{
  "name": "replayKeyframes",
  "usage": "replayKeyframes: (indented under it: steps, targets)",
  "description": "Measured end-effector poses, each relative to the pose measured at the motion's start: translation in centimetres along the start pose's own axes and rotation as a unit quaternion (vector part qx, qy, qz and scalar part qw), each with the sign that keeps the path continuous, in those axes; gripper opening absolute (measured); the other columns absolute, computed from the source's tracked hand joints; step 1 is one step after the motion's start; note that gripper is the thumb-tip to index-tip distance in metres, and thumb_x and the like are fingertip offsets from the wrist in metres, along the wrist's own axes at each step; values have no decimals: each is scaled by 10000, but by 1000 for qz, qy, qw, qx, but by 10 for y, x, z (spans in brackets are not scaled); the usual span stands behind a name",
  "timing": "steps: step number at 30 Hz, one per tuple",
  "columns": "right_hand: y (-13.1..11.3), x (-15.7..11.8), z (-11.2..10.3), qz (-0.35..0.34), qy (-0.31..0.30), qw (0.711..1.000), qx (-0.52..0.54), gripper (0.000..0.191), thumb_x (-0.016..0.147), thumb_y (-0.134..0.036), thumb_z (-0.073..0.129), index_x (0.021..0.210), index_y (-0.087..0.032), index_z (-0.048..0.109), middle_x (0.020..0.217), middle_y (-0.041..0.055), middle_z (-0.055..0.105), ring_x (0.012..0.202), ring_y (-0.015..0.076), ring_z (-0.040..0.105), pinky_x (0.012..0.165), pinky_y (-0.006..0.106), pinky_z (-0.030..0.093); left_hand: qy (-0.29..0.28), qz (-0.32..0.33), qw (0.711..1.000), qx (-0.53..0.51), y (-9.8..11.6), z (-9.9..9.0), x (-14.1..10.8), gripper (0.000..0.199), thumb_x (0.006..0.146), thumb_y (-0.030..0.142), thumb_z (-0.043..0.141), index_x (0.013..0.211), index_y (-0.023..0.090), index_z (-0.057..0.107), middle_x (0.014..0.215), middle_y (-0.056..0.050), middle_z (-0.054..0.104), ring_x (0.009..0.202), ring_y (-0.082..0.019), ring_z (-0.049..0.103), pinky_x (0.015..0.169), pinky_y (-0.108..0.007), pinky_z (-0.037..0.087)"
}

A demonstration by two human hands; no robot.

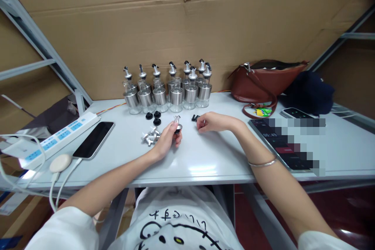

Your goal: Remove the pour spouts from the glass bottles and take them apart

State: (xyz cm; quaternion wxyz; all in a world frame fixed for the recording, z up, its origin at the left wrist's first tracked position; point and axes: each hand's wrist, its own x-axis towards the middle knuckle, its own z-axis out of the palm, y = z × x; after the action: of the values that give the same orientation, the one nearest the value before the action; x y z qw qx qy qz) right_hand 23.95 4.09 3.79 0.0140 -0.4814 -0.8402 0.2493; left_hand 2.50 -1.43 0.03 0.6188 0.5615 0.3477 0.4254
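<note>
"So, how is the left hand [166, 140] posed?"

"Its forearm slants in from eight o'clock. Thumb and fingers pinch a metal pouring spout [178, 127], nozzle end toward twelve, black end toward six."

"And the right hand [208, 122]?"

"At two o'clock from the left one. That forearm comes in from about five, a bangle [263, 164] around it; then the wrist bends, so the knuckles arch and the fingertips point to nine, down at the table [211, 152]. They sit at some small black pieces [193, 118], which the fingers partly hide. I can't tell whether they're gripping one."

"What lies around the left hand?"

"Loose metal spouts [150, 136] in a heap at nine o'clock, just beside it. At eleven, three black stoppers [157, 121] lie close together. Around twelve, farther off, glass bottles with metal bands [176, 96] stand upright in rows, those behind topped with spouts."

"Anything wider out?"

"A dark-screened phone [93, 140] at nine, well apart from the left hand, and a brown bag [254, 84] at two from the right."
</note>
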Motion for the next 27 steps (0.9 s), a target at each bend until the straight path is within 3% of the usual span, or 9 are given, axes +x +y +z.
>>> replayKeyframes:
  steps: [10,19,22,27]
  targets:
    - [5,0,-4,21,7,1000,20,157,722,-197,578,823,-164,695,747,28,679,703,157,580,662,245,431,-2,-4,1000,3,-1,0,0,468,802,666,444,755,203,388,526,71,415,437,-77,381,453,-206,333]
    - [10,1,-4,29,26,998,45,103,692,-209,602,761,-162,663,643,8,630,591,136,508,586,246,389,-2,-4,1000,8,2,1,-1,478,791,676,448,745,204,381,516,72,413,432,-76,378,452,-208,329]
    - [6,0,-6,8,73,995,61,161,742,-317,584,712,-162,614,614,5,584,578,132,475,576,251,361,-4,-5,1000,12,4,2,-2,485,794,681,437,732,204,377,510,70,410,432,-77,383,459,-213,335]
    - [-17,-3,-5,-50,202,973,101,435,892,-529,304,687,-181,464,661,20,530,621,132,463,622,264,354,-10,-7,1000,25,3,3,-2,524,747,709,508,715,198,395,504,82,382,430,-67,380,460,-212,333]
